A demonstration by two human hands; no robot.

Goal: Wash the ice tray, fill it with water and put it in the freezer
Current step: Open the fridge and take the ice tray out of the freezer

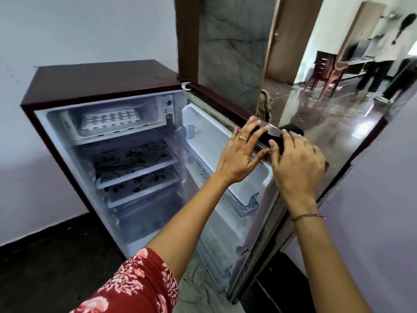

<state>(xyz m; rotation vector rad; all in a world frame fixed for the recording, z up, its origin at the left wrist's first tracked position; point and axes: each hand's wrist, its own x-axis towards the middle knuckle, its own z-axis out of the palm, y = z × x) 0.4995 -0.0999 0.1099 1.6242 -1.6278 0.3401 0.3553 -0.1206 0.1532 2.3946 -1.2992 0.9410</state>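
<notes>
Now, from the head camera, the ice tray (108,122) lies flat inside the freezer compartment (146,105) at the top of the small fridge (90,77), so the placing step looks done; whether the cells hold water I cannot tell. The left hand (241,152) and the right hand (297,163) both rest on the top edge of the open door (214,100), close beside each other, with fingers mostly straight and spread, pressing and not gripping anything. I judge the next move is to swing the door closed. A hard push could shake the fridge and spill water from the tray. Fingers near the door seal could get pinched.
</notes>
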